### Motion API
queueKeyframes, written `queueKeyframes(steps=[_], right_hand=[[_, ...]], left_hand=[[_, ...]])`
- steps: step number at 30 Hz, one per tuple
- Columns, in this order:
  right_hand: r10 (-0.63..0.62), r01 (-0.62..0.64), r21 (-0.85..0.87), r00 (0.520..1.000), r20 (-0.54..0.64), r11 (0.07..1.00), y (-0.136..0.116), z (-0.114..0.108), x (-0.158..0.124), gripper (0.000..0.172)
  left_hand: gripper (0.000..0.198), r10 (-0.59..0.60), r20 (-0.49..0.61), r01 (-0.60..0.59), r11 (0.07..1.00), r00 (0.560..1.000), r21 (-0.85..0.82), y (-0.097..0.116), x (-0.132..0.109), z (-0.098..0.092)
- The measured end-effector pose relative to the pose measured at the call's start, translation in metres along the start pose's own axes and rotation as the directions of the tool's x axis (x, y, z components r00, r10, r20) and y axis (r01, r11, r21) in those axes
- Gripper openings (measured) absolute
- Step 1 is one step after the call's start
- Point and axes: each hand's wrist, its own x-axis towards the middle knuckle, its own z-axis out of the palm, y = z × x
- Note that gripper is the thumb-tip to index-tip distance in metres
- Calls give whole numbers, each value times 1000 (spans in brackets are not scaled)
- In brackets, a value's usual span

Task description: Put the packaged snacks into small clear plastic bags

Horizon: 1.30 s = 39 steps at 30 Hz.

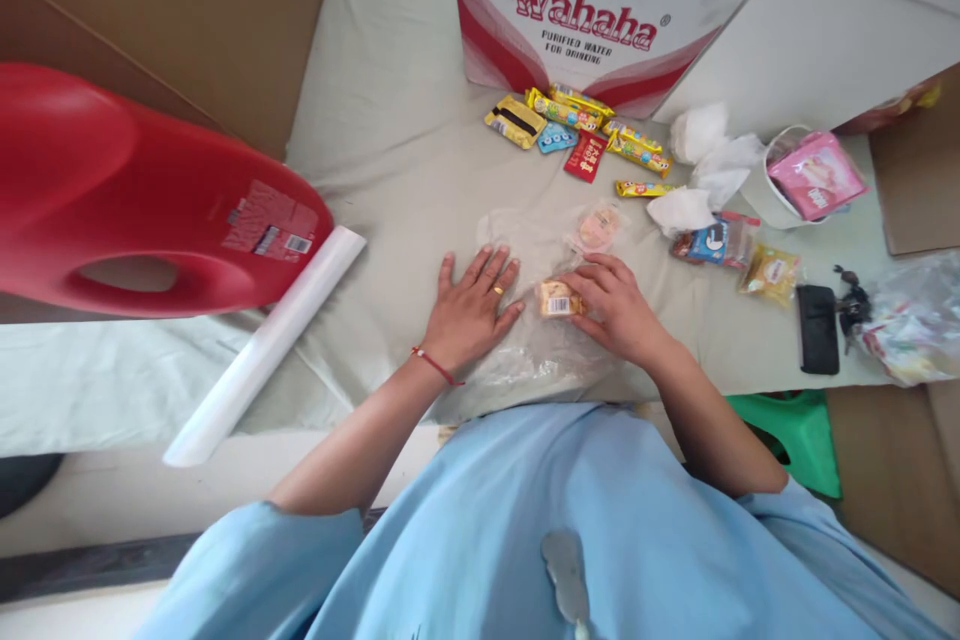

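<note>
My left hand (474,305) lies flat with its fingers spread on a clear plastic bag (525,360) on the pale green cloth. My right hand (615,305) is closed on a small yellow snack packet (559,300) with a barcode label, held over the bag right beside the left hand's fingertips. Just beyond the hands lies another clear-wrapped snack (598,228).
Several yellow, blue and red snack packets (577,125) lie before a Wahaha water carton (592,5). White tissues (697,170), a pink packet (817,175) in a tub, more snacks (720,242), a black phone (817,328) sit right. A red plastic stool (135,190) and white roll (262,345) lie left.
</note>
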Motion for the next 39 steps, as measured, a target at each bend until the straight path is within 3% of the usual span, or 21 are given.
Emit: queueKeyframes(steps=[4,7,9,12,15,18,20,23,26,29,31,35,37,39], right_hand=[[17,-18,14,998,63,1000,0,1,-4,55],[-2,7,131,999,-38,991,7,-12,-25,48],[-21,45,218,994,-111,975,13,-25,-50,35],[-82,95,292,995,-56,952,24,-31,-90,23],[-81,75,273,997,9,959,30,-11,-115,29],[14,0,238,998,-56,971,33,12,-119,17],[36,-10,287,996,-84,958,34,14,-112,17],[23,-8,453,999,-27,892,39,-6,-94,22],[140,-127,525,990,16,842,52,-27,-70,29],[319,-263,497,947,-30,827,70,-33,-44,33],[388,-295,446,912,-132,845,77,-33,-29,32],[345,-236,304,857,-382,923,58,-35,-16,29],[251,-149,278,891,-378,949,34,-34,-17,29],[126,-45,268,948,-292,962,10,-29,-19,31]], left_hand=[[65,-22,2,22,1000,1000,-21,-4,1,0],[62,-42,-65,38,998,997,-59,-11,-8,-7],[60,25,-93,-34,995,995,-96,-15,-20,-15],[68,245,-4,-242,953,970,-181,-19,-44,-26],[60,324,155,-282,928,933,-244,-20,-60,-26],[35,217,211,-162,955,953,-249,-20,-59,-21],[32,139,191,-81,955,972,-286,-19,-51,-21],[34,42,149,21,917,988,-398,-18,-34,-26],[37,-117,122,160,876,986,-455,-17,-16,-33],[44,-272,106,290,852,957,-437,-13,1,-34],[44,-392,63,379,817,918,-434,-9,10,-31],[31,-590,-62,518,749,805,-412,-1,20,-21],[30,-604,-103,534,761,790,-368,2,22,-18],[31,-609,-122,546,770,784,-330,3,22,-17]])
